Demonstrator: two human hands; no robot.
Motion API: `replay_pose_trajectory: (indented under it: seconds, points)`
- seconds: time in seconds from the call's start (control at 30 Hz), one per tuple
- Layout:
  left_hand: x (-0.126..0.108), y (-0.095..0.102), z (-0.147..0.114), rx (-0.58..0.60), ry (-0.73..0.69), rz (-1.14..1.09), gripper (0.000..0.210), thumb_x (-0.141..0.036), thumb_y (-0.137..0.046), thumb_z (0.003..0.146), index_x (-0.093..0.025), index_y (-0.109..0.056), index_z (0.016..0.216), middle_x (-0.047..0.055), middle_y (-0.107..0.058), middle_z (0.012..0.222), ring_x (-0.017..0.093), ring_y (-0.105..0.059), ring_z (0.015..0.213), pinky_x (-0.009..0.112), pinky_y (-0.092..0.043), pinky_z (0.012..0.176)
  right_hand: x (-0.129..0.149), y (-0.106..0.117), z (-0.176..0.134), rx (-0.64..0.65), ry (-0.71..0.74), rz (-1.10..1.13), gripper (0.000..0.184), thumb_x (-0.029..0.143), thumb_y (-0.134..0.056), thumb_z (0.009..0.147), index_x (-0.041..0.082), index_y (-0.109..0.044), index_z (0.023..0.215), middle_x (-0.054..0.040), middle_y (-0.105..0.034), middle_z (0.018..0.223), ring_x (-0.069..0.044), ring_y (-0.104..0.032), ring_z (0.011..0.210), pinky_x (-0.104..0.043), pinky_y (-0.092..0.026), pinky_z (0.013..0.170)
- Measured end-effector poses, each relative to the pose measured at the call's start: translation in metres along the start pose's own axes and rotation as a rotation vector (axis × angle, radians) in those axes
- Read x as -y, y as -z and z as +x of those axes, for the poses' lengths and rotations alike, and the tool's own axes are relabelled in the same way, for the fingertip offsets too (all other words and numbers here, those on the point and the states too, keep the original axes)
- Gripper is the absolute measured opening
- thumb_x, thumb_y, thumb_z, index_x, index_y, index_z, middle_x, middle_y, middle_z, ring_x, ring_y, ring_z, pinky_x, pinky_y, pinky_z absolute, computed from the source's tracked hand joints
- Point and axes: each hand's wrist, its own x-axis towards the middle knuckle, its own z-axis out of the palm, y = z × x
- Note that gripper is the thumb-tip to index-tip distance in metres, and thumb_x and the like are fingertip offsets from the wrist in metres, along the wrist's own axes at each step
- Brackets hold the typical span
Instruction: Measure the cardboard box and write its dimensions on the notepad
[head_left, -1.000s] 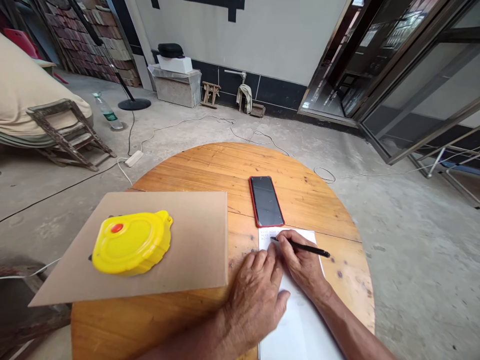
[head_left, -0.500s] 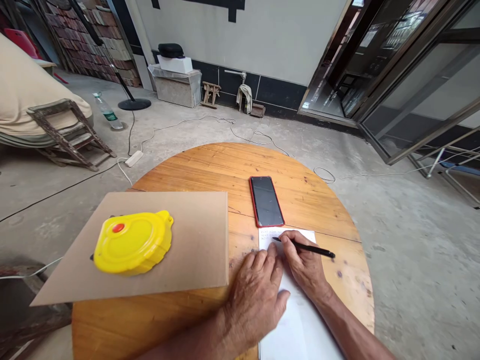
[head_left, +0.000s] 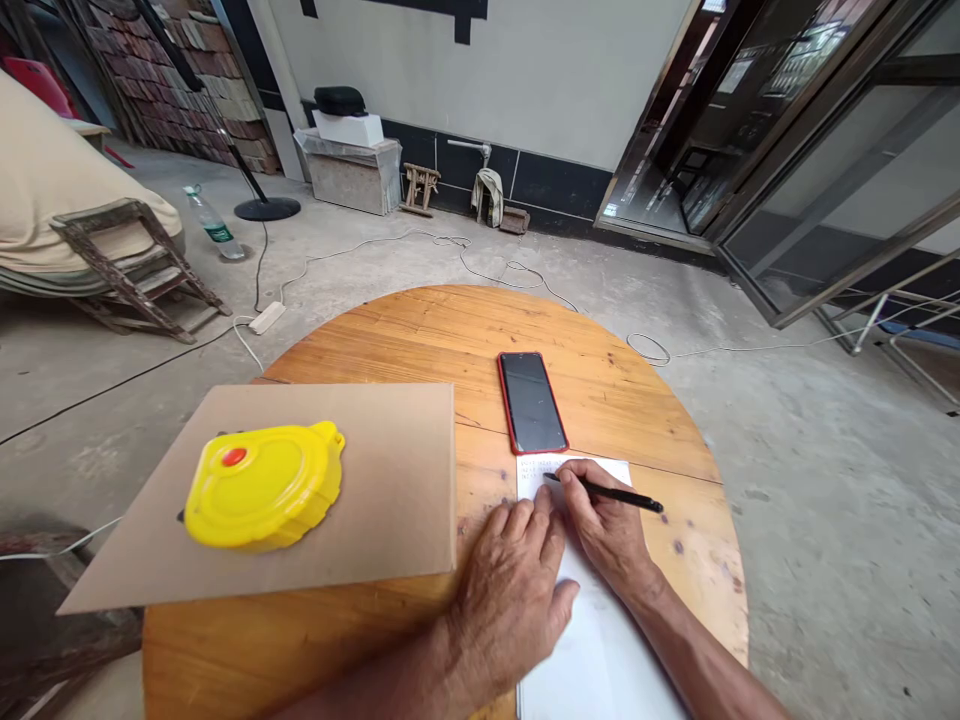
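My right hand [head_left: 609,525] pinches a black pen [head_left: 619,493], its tip at small handwritten lines near the top of a white sheet of paper [head_left: 592,640]. Beside it, my left hand [head_left: 517,590] lies flat with fingers stretched out, partly on the paper and partly on the wooden table; it holds nothing. A phone in a red case [head_left: 533,403] lies just beyond the paper's top edge, screen up and dark. Left of my hands, a yellow case with a red button [head_left: 266,485] rests on a sheet of brown cardboard [head_left: 397,500].
The round wooden table [head_left: 450,330] carries all of these; the cardboard overhangs its left edge. Past it on the concrete floor are a power strip [head_left: 268,317] with cables, a wooden folding chair [head_left: 139,265], a plastic bottle [head_left: 215,225] and a stand base [head_left: 267,208].
The pen's rear end has shifted slightly left as it moves in my right hand. My left hand, the phone and the yellow case stay in place.
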Motion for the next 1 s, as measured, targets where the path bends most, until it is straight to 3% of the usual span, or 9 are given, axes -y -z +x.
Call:
replay_pose_trajectory:
  seconds: [0.73, 1.0]
  points:
    - [0.0007, 0.0015, 0.0024, 0.014, -0.009, 0.015, 0.057, -0.043, -0.049, 0.092, -0.015, -0.040, 0.141, 0.013, -0.040, 0.149, 0.029, -0.046, 0.118, 0.046, -0.040, 0.103, 0.0013, -0.0002, 0.0006, 0.011, 0.000, 0.004, 0.023, 0.030, -0.048, 0.094, 0.019, -0.061, 0.079, 0.0002, -0.059, 0.066, -0.013, -0.052, 0.057, -0.024, -0.044, 0.055]
    - [0.0004, 0.0010, 0.0010, 0.006, -0.011, 0.041, 0.055, -0.043, -0.049, 0.092, -0.015, -0.044, 0.138, 0.012, -0.038, 0.150, 0.030, -0.045, 0.119, 0.047, -0.040, 0.103, -0.0052, 0.0008, -0.0025, -0.054, -0.050, 0.050, 0.021, 0.031, -0.049, 0.094, 0.019, -0.061, 0.081, 0.0027, -0.054, 0.061, -0.012, -0.049, 0.054, -0.024, -0.041, 0.054]
